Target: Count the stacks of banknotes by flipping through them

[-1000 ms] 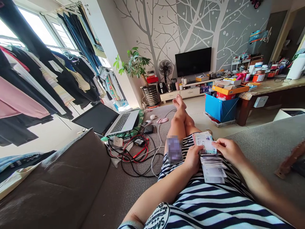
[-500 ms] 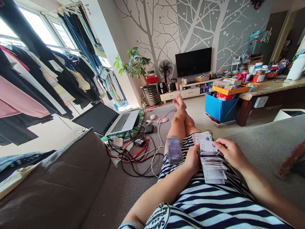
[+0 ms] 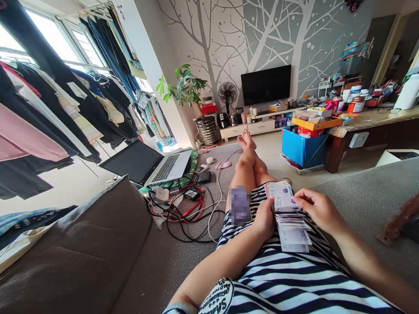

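Paper slips (image 3: pixel 281 197) btwn L hand (image 3: pixel 264 216) & R hand (image 3: pixel 314 208), touching both.

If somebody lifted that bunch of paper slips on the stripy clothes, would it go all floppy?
Probably: the paper slips look thin, so they should be light and bendy. The lower ones overlap like steps, with nothing pinching their ends, so they might dangle. The left hand is at the upper part, so that end may be steadier.

two grips (image 3: pixel 264 217) (image 3: pixel 317 209), one laptop (image 3: pixel 168 167), one television (image 3: pixel 266 84)
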